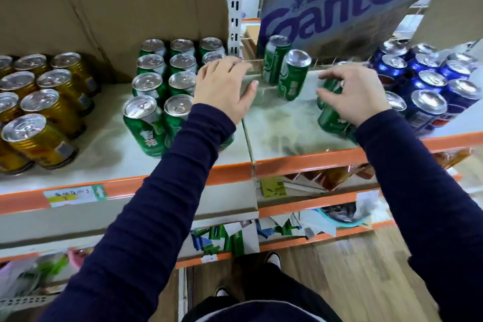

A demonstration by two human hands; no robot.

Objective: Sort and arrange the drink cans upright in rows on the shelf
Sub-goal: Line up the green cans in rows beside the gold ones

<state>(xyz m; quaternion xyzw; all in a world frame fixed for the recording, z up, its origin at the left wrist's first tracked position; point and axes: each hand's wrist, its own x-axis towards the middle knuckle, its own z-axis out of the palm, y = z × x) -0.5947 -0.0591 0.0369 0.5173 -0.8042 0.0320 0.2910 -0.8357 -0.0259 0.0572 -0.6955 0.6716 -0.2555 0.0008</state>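
Green cans (153, 78) stand upright in rows on the shelf (282, 125), left of its centre seam. My left hand (224, 86) hovers just right of them with fingers spread, holding nothing. Two more green cans (286, 70) stand upright at the back of the right shelf section. My right hand (352, 94) curls over the tops of two green cans (329, 115) near the front, gripping them. Gold cans (39, 110) stand in rows at the far left, blue cans (428, 81) at the far right.
A cardboard sheet lines the back left, and a printed cardboard box (339, 2) stands behind the right section. A slotted metal upright (234, 2) divides the sections. The orange shelf edge (313, 159) runs in front; lower shelves hold packets. My shoes show on the wooden floor.
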